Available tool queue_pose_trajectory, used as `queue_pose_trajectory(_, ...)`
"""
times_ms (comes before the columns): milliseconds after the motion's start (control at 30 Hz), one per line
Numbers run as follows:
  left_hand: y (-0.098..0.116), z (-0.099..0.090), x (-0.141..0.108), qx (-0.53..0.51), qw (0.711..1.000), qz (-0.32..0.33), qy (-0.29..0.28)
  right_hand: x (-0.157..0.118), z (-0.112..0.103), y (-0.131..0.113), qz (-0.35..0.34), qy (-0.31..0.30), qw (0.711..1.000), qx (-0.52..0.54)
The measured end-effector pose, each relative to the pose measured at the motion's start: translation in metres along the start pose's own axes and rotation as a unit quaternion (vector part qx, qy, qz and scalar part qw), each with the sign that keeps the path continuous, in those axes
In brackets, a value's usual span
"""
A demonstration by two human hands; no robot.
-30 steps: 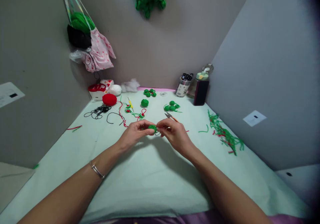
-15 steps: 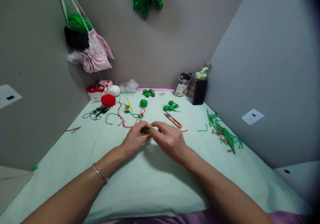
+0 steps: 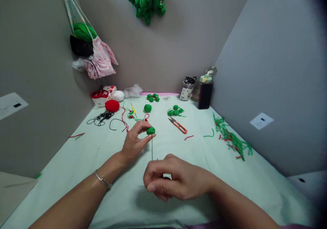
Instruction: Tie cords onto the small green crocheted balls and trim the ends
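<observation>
My left hand (image 3: 135, 140) pinches a small green yarn ball (image 3: 151, 131) between thumb and fingers, above the middle of the table. From the ball a thin black thread (image 3: 152, 147) runs taut toward me. Its other end goes to my right hand (image 3: 176, 179), which is closed on it nearer the table's front edge. Whether a needle is in those fingers too, I cannot tell. Beyond my left hand lie red and green yarn pieces (image 3: 130, 114) and a tool with a yellow handle (image 3: 133, 109). Thread snips (image 3: 178, 125) with orange handles rest to the right of the ball.
Behind are another green ball (image 3: 147, 108), a green cluster (image 3: 175, 111), a red yarn ball (image 3: 112, 105) and tangled black yarn (image 3: 100, 118). Green and red scraps (image 3: 232, 138) lie along the right edge. A phone (image 3: 205, 96) and pen cup (image 3: 186, 90) stand at the back right.
My right hand has drawn back toward me from beside my left, stretching the black thread between them. The green ball now shows clearly in my left hand.
</observation>
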State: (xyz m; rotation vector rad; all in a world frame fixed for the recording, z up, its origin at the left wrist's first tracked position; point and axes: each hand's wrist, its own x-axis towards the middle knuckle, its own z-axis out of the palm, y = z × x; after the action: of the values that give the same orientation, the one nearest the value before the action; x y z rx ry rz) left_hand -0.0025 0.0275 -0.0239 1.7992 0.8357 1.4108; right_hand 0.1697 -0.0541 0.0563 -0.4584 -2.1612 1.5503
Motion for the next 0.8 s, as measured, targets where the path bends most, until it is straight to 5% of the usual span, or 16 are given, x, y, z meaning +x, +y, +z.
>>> queue_pose_trajectory(233, 0.011, -0.009, 0.01, -0.102, 0.977, -0.186, -0.036, 0.0, -0.016, 0.017, 0.006, 0.191, 0.967, 0.169)
queue_pose_trajectory(433, 0.013, -0.016, 0.015, -0.126, 0.958, -0.233, -0.11, -0.001, -0.029, 0.025, -0.028, 0.307, 0.942, 0.133)
queue_pose_trajectory(800, 0.016, -0.017, 0.017, -0.102, 0.979, -0.174, -0.01, -0.003, -0.018, 0.024, 0.007, 0.226, 0.972, 0.06)
